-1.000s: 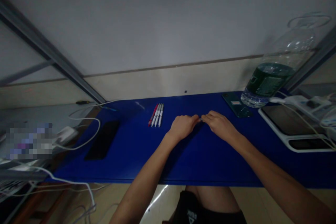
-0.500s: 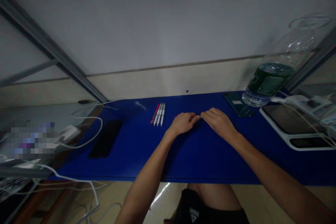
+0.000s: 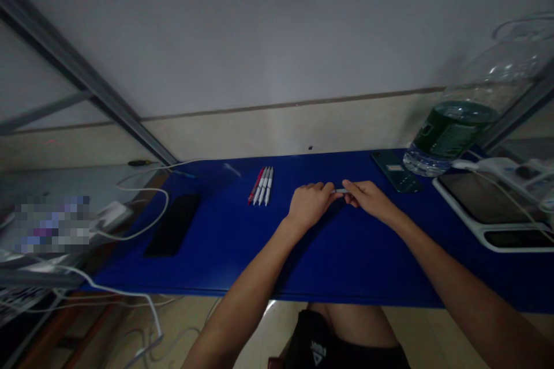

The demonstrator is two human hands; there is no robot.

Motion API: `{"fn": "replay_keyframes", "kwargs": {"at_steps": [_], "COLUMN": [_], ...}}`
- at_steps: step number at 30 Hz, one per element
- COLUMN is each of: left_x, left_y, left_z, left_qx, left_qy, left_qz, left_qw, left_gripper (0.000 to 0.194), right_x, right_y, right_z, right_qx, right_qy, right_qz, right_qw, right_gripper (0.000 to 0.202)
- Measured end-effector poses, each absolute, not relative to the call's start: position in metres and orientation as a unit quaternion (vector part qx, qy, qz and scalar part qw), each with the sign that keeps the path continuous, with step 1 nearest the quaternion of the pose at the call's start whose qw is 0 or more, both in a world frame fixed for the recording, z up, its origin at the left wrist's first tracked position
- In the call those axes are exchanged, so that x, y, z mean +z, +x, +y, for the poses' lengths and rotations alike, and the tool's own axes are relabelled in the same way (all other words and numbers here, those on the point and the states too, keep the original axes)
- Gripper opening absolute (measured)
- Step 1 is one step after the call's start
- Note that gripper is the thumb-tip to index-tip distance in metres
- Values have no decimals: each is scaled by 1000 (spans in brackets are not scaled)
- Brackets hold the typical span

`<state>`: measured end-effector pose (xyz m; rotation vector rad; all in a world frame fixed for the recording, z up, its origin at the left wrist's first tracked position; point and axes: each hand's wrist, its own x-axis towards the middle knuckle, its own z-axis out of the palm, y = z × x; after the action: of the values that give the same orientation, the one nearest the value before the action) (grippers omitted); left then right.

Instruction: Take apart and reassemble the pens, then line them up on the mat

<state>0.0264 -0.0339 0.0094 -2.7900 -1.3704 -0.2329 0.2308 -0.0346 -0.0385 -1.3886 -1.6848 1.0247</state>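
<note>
Both hands meet above the blue tabletop (image 3: 242,242), on a slim grey-white pen (image 3: 340,191). Only a short stretch of it shows between the fingers; the rest is hidden. My left hand (image 3: 310,203) has its fingers curled around the left end, knuckles up. My right hand (image 3: 366,196) pinches the right end between thumb and fingers. To the left of the hands, a red pen (image 3: 255,186) lies side by side with three white pens (image 3: 264,186), in a neat row.
A black phone-like slab (image 3: 173,225) lies at left, near a white cable (image 3: 167,207). On the right are a teal phone (image 3: 396,172), a large water bottle (image 3: 450,132) and a white scale (image 3: 485,225). The wall (image 3: 281,132) bounds the back.
The right hand has turned from palm-down to a thumb-and-finger pinch. My left hand has shifted slightly right and curled more. More of the held pen now shows between them.
</note>
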Motion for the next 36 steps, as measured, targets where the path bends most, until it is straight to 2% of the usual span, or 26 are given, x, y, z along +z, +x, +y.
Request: {"fn": "replay_keyframes", "kwargs": {"at_steps": [3, 9, 11, 14, 17, 22, 26, 29, 36], "left_x": [7, 9, 9, 9, 7, 3, 5, 8, 12], "left_y": [28, 21, 18, 17, 20, 26, 25, 23, 24], "left_z": [-36, -29, -27, -26, -27, -28, -30, -31, -33], "left_qx": [-62, -41, -42, -41, -42, -53, -59, -54, -31], "left_qy": [-890, -887, -887, -888, -893, -915, -910, -908, -908], "left_qz": [-453, -455, -454, -452, -444, -399, -409, -411, -412], "left_qw": [-3, -62, -72, -73, -57, -8, -48, -63, -68], "left_gripper": [49, 52, 49, 42, 39, 31, 34, 33, 41], "right_x": [-38, -37, -35, -32, -32, -33, -30, -28, -32], "right_y": [229, 229, 229, 228, 226, 226, 229, 227, 226], "right_z": [-34, -34, -36, -38, -39, -37, -38, -40, -37], "right_qx": [422, 427, 439, 465, 490, 453, 425, 417, 417], "right_qy": [-519, -458, -446, -438, -437, -452, -441, -446, -488], "right_qz": [-649, -657, -649, -641, -633, -640, -653, -649, -654], "right_qw": [362, 419, 432, 425, 409, 424, 446, 454, 399], "right_gripper": [54, 29, 31, 45, 37, 31, 29, 41, 39]}}
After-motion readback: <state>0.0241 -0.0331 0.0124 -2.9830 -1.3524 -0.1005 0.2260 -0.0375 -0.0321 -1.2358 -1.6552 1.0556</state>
